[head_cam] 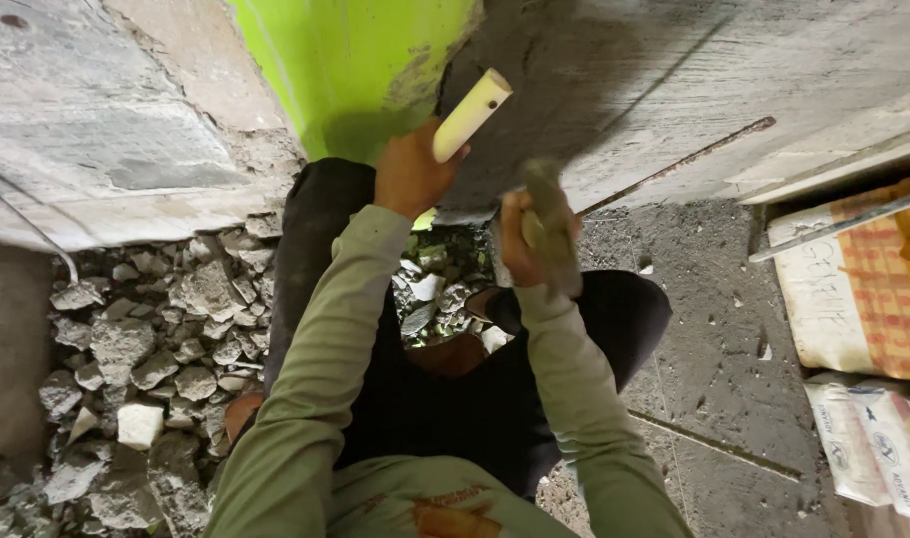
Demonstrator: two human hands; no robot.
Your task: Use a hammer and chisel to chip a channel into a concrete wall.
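Note:
My left hand (410, 174) grips a cream-coloured handle (470, 115) that points up and right, held against a grey plastered wall (664, 70) beside a bright green surface (350, 60). My right hand (520, 239) is closed around a second tool (552, 224), a dusty greenish one blurred by motion, just right of and below the left hand. What kind of tool each is cannot be told. Both arms wear olive-green long sleeves. My knees in dark trousers are bent below the hands.
Broken concrete rubble (166, 339) is heaped at the left and between my legs. A thin metal rod (684, 159) leans along the wall base. Printed sacks (853, 289) lie at the right on the grey floor. A concrete slab (86, 120) fills the upper left.

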